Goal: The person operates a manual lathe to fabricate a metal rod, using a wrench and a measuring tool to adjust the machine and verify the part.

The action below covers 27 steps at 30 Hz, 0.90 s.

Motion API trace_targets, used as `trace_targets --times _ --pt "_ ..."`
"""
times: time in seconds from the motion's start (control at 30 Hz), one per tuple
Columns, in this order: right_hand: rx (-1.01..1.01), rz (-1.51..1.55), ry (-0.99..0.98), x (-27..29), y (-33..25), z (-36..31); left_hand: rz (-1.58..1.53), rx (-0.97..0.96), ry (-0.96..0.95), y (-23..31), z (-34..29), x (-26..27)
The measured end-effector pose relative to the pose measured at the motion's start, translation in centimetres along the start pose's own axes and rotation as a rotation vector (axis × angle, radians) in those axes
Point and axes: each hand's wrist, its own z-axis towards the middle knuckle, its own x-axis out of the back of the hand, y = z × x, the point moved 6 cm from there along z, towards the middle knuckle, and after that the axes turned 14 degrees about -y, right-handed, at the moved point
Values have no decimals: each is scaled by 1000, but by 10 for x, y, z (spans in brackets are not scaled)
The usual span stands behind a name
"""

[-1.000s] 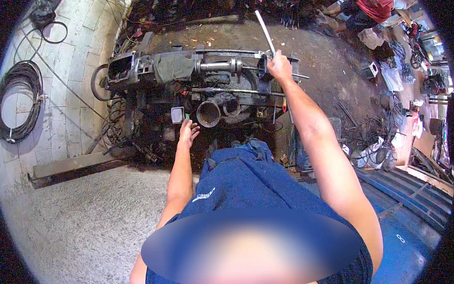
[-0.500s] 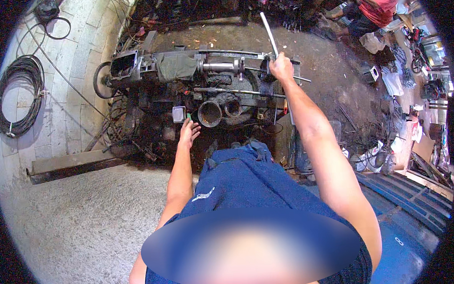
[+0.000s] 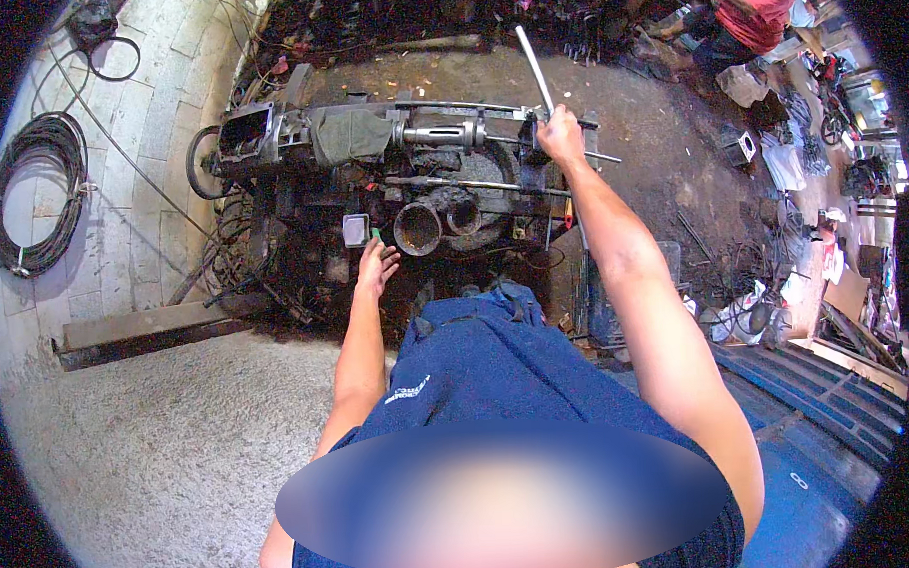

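Observation:
My right hand [image 3: 562, 137] is closed around the lower end of a pale metal lever [image 3: 534, 71], which slants up and to the far left from my fist. Under that hand lies the right end of a greasy machine [image 3: 441, 174] with long guide rods. A shiny slotted spindle [image 3: 444, 133] runs across its middle. My left hand [image 3: 377, 267] is at the machine's near side, fingers apart. Its fingertips are by a small green piece [image 3: 376, 233] beside a grey square box [image 3: 356, 229]; whether they touch it I cannot tell.
Two rusty round openings, the larger a pipe mouth [image 3: 418, 228], face me. A dark cloth [image 3: 351, 136] drapes the machine. Coiled black cable [image 3: 36, 193] hangs on the left wall. A person in red [image 3: 750, 13] sits far right. A metal beam [image 3: 156, 329] lies left.
The lever's tip has shifted slightly left. The spindle now shows a long slot, and the small bolt that stuck out near its right end no longer shows. Both hands stay nearly in place.

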Motion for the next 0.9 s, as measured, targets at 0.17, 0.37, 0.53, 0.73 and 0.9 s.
trace_targets --times 0.17,0.37,0.53,0.73,0.9 --pt "27 8 33 1 3 -1 16 0 4 0 -1 -1" --pt "42 30 40 -2 5 0 3 -10 13 0 -2 -1" --pt "6 56 6 -4 10 4 11 -5 8 0 -3 -2" --pt "-20 33 -13 -3 10 4 12 -10 0 -2 -2 -1" --pt "-18 41 -27 -2 11 4 15 -6 21 -4 -1 2"
